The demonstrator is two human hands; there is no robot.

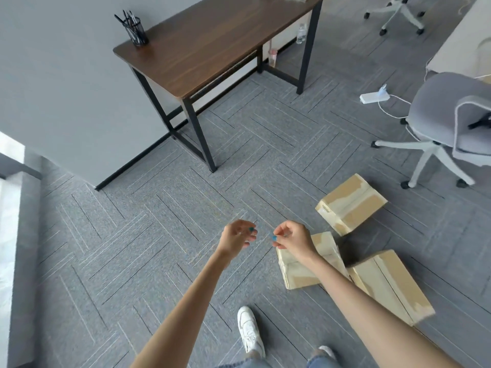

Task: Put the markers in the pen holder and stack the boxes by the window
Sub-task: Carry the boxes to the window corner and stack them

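Grey carpet tiles (pixel 164 235) with a striped pattern lie under me; a plain grey wall (pixel 61 83) rises ahead on my left; a dark wooden desk (pixel 212 41) on black legs stands against it; a grey office chair (pixel 449 128) sits at right; daylight enters from a window (pixel 8 208) at left.

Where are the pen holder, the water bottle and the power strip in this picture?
pen holder (pixel 138 33): head view, on its dark mesh wall, at the desk's near-left corner.
water bottle (pixel 301 35): head view, on its clear body, on the floor beyond the desk.
power strip (pixel 372 97): head view, on its white casing, on the carpet.
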